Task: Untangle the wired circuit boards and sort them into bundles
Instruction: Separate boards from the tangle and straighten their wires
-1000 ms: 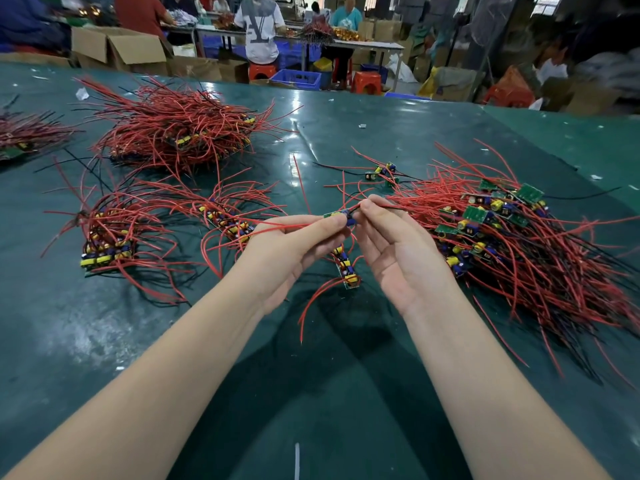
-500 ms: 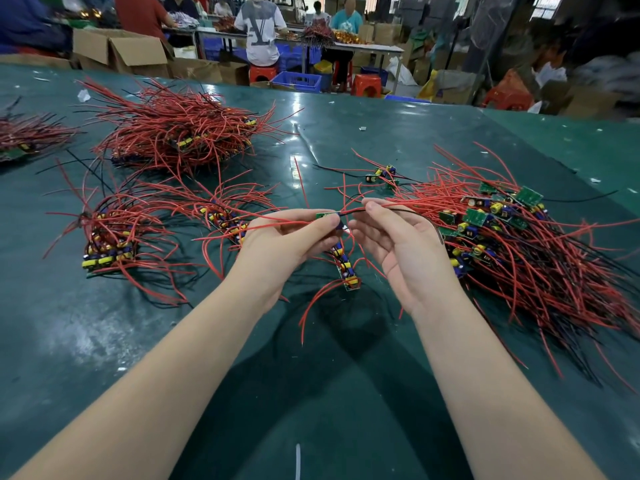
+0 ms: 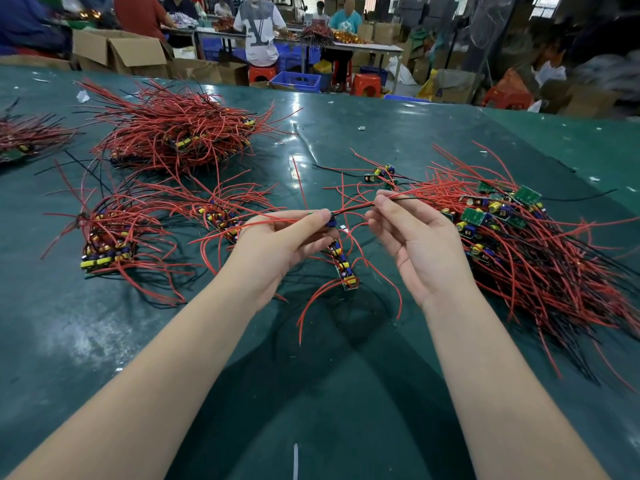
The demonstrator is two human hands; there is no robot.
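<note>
Between the fingers, the wire [image 3: 353, 208] runs left-right: left hand [image 3: 287, 244] pinches the board [image 3: 330, 221], right hand [image 3: 412, 237] pinches the wire, nearer the tangle [image 3: 540, 258].

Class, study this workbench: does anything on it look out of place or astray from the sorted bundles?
Yes. One small cluster of boards lies alone on the green table, apart from the big tangled pile and the bundles on the left. Small white scraps also litter the far surface. Nothing looks damaged.

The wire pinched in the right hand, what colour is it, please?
Black, seen in the head view: the wire runs from the right hand.
</note>
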